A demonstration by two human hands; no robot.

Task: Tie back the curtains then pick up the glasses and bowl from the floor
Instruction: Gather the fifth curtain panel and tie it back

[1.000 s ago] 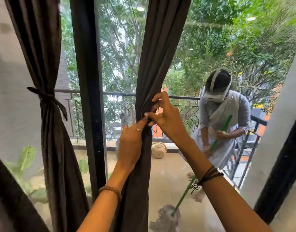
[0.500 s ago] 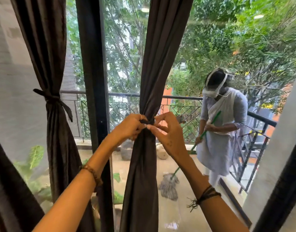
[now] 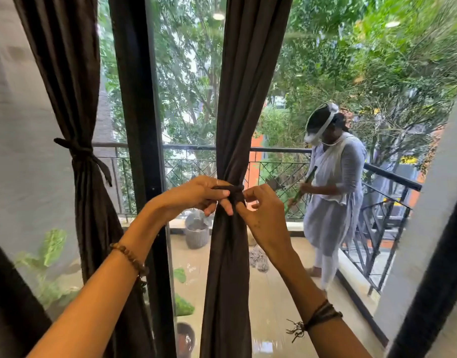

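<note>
A dark brown curtain [image 3: 245, 104] hangs in the middle of the window, gathered at waist height by a thin dark tie-back strip [image 3: 228, 187]. My left hand [image 3: 196, 193] pinches the strip's left end, fingers curled round it. From the right, my right hand [image 3: 261, 210] pinches the strip where it wraps the fabric. A second brown curtain [image 3: 67, 81] hangs at the left, bound by its own knotted tie [image 3: 80, 153]. No glasses or bowl are in view.
A black window frame post [image 3: 137, 99] stands between the curtains. Behind the glass, a person in white [image 3: 336, 192] mops the balcony floor with a green-handled mop [image 3: 258, 259]. A grey pot [image 3: 196, 233] sits by the black railing [image 3: 385, 174]. A white wall [image 3: 429, 228] is at right.
Both hands dropped from gripping the gathered fabric to working the tie strip around it. The view has shifted slightly right and the person outside moved right along the balcony.
</note>
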